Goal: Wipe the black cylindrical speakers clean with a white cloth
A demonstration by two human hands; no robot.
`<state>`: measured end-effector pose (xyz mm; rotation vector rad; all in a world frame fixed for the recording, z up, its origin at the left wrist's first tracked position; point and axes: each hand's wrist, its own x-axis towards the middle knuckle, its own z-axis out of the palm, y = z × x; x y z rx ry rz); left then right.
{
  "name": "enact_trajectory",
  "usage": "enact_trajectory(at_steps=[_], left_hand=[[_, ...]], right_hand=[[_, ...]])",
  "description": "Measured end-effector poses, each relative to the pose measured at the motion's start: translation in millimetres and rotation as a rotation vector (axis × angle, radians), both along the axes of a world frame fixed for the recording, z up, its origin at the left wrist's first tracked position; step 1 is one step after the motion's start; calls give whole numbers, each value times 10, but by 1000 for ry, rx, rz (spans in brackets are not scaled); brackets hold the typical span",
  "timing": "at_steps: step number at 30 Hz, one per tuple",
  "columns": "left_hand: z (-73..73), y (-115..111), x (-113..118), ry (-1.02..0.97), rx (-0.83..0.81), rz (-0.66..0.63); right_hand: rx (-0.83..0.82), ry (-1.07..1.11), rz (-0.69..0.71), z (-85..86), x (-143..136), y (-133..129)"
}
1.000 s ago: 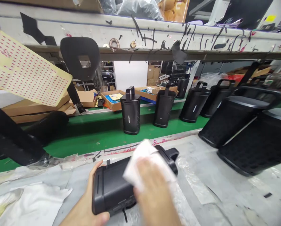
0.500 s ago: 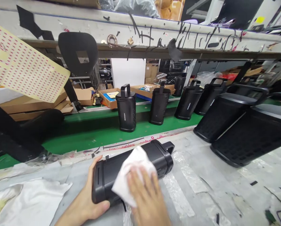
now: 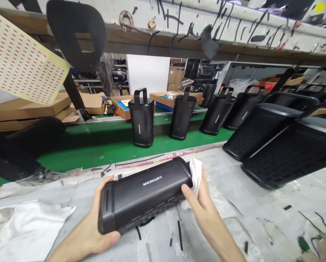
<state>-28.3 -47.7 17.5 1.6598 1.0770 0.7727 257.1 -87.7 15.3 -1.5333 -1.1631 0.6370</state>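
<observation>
A black portable speaker [image 3: 149,196] marked MERKURY lies on its side on the work table in front of me, its lettering facing up. Wrapped round its left end is my left hand [image 3: 97,222], thumb at the near lower edge and fingers at the far side. My right hand [image 3: 201,196] holds a white cloth [image 3: 196,174] against the right end, with the thumb on the casing. The cloth and fingers hide the carry handle there.
Several upright black speakers [image 3: 142,123] stand on the green belt [image 3: 110,145] behind. Larger ones [image 3: 291,153] crowd the right of the table. Another white cloth [image 3: 31,225] lies at left. Above runs a shelf edge [image 3: 234,29] with tape strips. A blurred shape, possibly a hand, shows at bottom right.
My right hand has moved with the cloth from the top of the speaker to its right end, uncovering the MERKURY lettering. The speaker has rolled slightly; my left hand still grips its left end.
</observation>
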Motion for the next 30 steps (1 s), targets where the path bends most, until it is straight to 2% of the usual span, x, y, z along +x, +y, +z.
enact_trajectory(at_steps=[3,9,15,19,23,30], left_hand=[[8,-19,30,19,5,23],[-38,-41,46,65,86,53],[-153,-4,-49,136,198,-25],[-103,-45,-12,153,161,44],[-58,-78,33,159,165,56],[-94,-61,-2,154,177,48]], right_hand=[[15,-18,1,-13,-110,35],[-15,3,-98,-66,-150,53],[-2,60,-104,-80,-213,8],[-23,102,-122,-12,-270,-16],[-14,63,-143,9,-303,-24],[-2,23,-163,-2,-318,-16]])
